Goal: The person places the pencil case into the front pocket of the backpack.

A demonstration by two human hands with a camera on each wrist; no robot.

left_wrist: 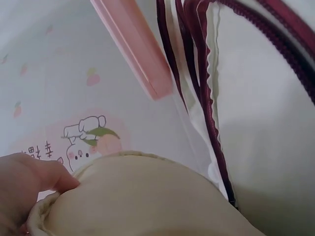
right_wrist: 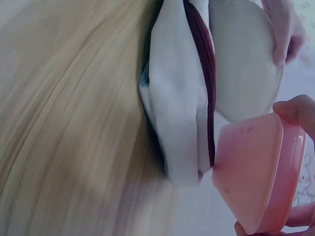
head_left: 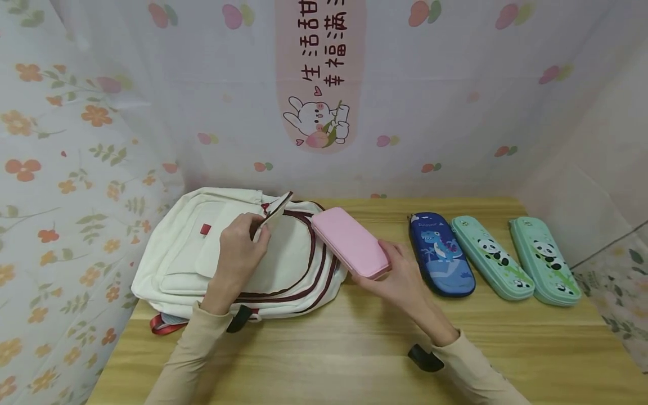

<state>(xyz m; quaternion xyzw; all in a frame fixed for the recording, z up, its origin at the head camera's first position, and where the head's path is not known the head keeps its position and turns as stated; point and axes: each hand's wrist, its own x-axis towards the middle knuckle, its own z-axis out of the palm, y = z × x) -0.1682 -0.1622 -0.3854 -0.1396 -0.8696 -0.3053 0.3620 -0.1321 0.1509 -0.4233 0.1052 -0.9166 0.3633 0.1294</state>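
A white backpack [head_left: 202,253] with dark red zippers lies on the table at the left. My left hand [head_left: 240,244] pinches the edge of its front pocket flap [left_wrist: 142,196] and holds it lifted, the pocket standing unzipped. In my right hand [head_left: 400,278] is a pink pencil case [head_left: 349,242], gripped at its near end between thumb and fingers. The case's far end is beside the raised flap, over the bag's zippered edge. In the right wrist view the pink case [right_wrist: 256,172] appears next to the flap, with my left hand [right_wrist: 288,32] on the flap's rim.
To the right on the wooden table [head_left: 324,354] lie a dark blue dinosaur pencil case [head_left: 441,253] and two mint green panda cases, one nearer [head_left: 491,256] and one farther right [head_left: 544,261]. A patterned curtain [head_left: 228,112] hangs behind the table.
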